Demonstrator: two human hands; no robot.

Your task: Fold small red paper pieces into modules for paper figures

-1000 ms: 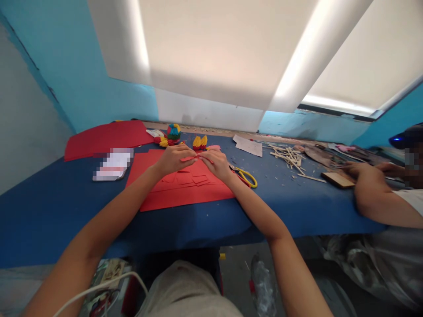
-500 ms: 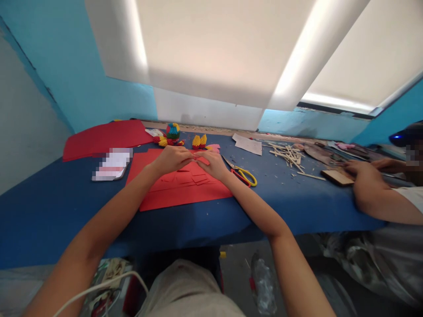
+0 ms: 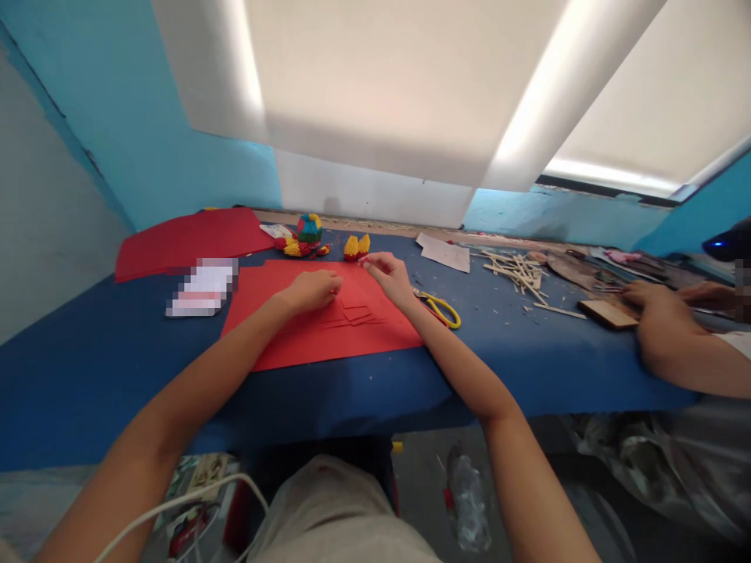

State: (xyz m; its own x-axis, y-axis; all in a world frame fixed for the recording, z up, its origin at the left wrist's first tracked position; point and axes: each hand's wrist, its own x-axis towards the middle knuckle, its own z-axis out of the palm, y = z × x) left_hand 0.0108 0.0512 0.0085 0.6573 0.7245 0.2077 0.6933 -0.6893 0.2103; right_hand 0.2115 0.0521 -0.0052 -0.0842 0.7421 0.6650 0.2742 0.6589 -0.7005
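A red paper sheet (image 3: 264,344) lies flat on the blue table, with several small cut red paper pieces (image 3: 355,314) loose on its middle. My left hand (image 3: 315,291) is low over the sheet, left of those pieces. Its fingers are curled, and what they hold, if anything, is hidden. Farther back, my right hand (image 3: 388,277) is raised at the sheet's rear edge, thumb and fingers pinched on a small reddish piece of paper (image 3: 360,261). Just behind those fingertips stands a yellow and red folded-paper piece (image 3: 357,247). Scissors (image 3: 443,310) with yellow and red handles lie beside my right wrist, partly covered.
A colourful folded-paper figure (image 3: 309,231) stands at the back. To the left lie a phone (image 3: 203,288) and more red sheets (image 3: 188,238). Thin wooden sticks (image 3: 516,274) and a wooden block (image 3: 609,313) are on the right, by another person's arms (image 3: 674,336).
My hands, together over the sheet before, have parted. The left moved nearer and down beside the cut pieces; the right shifted slightly right, its pinched fingertips now by the yellow paper piece.
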